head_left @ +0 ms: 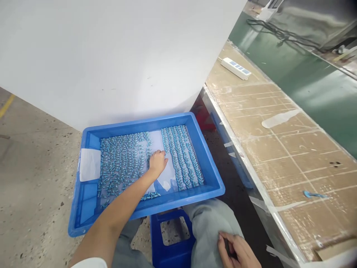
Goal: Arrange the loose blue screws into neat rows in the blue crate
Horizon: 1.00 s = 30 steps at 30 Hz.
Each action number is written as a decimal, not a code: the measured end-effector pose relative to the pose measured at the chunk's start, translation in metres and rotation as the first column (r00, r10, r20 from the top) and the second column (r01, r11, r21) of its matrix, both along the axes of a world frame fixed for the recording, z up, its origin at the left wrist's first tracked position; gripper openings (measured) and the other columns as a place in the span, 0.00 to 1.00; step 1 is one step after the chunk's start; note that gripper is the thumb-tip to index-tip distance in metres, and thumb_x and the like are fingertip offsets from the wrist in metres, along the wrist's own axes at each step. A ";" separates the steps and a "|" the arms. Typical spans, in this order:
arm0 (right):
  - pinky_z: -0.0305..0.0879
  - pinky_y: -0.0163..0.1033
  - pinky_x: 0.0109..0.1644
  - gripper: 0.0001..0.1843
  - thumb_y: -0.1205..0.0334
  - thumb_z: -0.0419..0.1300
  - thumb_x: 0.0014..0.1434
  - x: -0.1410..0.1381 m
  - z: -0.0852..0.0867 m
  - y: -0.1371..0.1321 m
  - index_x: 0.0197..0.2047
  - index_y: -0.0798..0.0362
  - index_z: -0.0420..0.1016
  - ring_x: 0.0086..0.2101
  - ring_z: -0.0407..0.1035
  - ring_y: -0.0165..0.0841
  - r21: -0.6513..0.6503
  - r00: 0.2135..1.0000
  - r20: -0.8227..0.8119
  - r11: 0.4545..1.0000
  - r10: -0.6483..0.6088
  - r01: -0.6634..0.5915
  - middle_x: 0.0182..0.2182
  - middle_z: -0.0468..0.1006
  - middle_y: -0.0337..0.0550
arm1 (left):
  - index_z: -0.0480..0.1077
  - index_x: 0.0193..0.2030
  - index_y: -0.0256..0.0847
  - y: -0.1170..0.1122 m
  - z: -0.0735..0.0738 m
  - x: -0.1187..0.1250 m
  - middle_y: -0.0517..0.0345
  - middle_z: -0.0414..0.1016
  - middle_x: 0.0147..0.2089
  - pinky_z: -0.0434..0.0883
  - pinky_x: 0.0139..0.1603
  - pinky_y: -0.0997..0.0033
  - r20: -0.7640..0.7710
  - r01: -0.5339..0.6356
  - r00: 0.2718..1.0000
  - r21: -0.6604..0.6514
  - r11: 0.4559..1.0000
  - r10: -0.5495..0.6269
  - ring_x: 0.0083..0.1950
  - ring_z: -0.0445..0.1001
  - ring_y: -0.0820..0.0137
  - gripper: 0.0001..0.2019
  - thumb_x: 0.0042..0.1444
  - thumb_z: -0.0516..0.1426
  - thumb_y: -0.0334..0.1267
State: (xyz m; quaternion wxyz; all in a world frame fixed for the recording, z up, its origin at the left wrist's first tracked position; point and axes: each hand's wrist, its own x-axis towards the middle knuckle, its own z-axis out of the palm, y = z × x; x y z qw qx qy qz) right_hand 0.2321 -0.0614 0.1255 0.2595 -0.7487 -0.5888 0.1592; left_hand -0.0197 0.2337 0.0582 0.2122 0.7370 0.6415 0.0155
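A blue plastic tray (208, 156) holds many small teal, pin-like metal parts. On its left side the parts (119, 160) lie in a dense spread, looser toward the lower corner. At the right, other parts (182, 156) stand in neat slanted columns. My left hand (158, 162) reaches into the tray at the pale strip between the two groups, fingers curled together over the edge of the left group; what they pinch is hidden. My right hand (238, 251) rests by my right knee, fingers curled in with thumb and forefinger close together; its inside is not visible.
A white panel (111, 63) rises behind the tray. A white paper label (90, 165) hangs on the tray's left rim. Below is a blue stool (173, 257). To the right, a cardboard-covered bench (279, 149) carries a power strip (235, 68) and a small blue item (315, 194).
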 end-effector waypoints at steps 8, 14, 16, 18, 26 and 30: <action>0.66 0.39 0.27 0.05 0.59 0.61 0.61 0.005 -0.010 -0.004 0.40 0.49 0.76 0.21 0.63 0.31 0.221 0.981 0.139 0.962 0.132 -0.161 0.20 0.64 0.36 | 0.79 0.47 0.44 0.004 -0.006 -0.009 0.51 0.81 0.47 0.65 0.57 0.61 0.000 0.041 0.999 0.007 0.999 -0.041 0.51 0.76 0.60 0.12 0.62 0.55 0.35; 0.65 0.39 0.27 0.05 0.60 0.61 0.62 0.003 -0.007 -0.001 0.39 0.51 0.76 0.21 0.62 0.30 0.231 0.979 0.150 0.957 0.140 -0.173 0.20 0.63 0.35 | 0.77 0.51 0.42 0.002 -0.020 -0.013 0.52 0.81 0.51 0.64 0.59 0.63 0.129 -0.018 0.992 0.061 0.998 0.010 0.53 0.75 0.62 0.13 0.61 0.56 0.34; 0.64 0.38 0.27 0.05 0.61 0.60 0.63 0.002 -0.006 0.001 0.39 0.52 0.76 0.21 0.62 0.29 0.242 0.976 0.166 0.954 0.141 -0.179 0.20 0.63 0.35 | 0.76 0.52 0.42 -0.001 -0.022 -0.015 0.51 0.79 0.53 0.64 0.59 0.61 0.134 -0.066 0.990 0.113 0.991 0.050 0.56 0.73 0.60 0.14 0.60 0.58 0.36; 0.64 0.37 0.27 0.05 0.61 0.60 0.63 0.001 -0.004 0.003 0.38 0.52 0.76 0.21 0.62 0.28 0.245 0.973 0.178 0.951 0.145 -0.186 0.20 0.63 0.34 | 0.76 0.51 0.43 -0.004 -0.023 -0.019 0.50 0.79 0.52 0.63 0.58 0.58 0.105 -0.081 0.992 0.144 0.986 0.066 0.56 0.72 0.58 0.14 0.58 0.60 0.38; 0.63 0.36 0.28 0.05 0.62 0.60 0.63 0.000 -0.007 0.001 0.40 0.52 0.75 0.22 0.61 0.28 0.237 0.970 0.182 0.950 0.161 -0.202 0.21 0.63 0.34 | 0.79 0.43 0.47 -0.006 -0.022 -0.019 0.53 0.82 0.44 0.58 0.56 0.54 0.050 -0.027 0.999 0.124 0.992 0.021 0.51 0.73 0.57 0.09 0.59 0.59 0.40; 0.63 0.37 0.29 0.04 0.62 0.60 0.63 0.000 -0.006 0.001 0.40 0.52 0.75 0.22 0.60 0.28 0.242 0.969 0.191 0.949 0.158 -0.202 0.21 0.63 0.35 | 0.79 0.40 0.47 -0.004 -0.023 -0.009 0.56 0.83 0.41 0.57 0.56 0.55 0.069 -0.077 0.995 0.093 0.993 0.071 0.49 0.74 0.58 0.07 0.58 0.59 0.42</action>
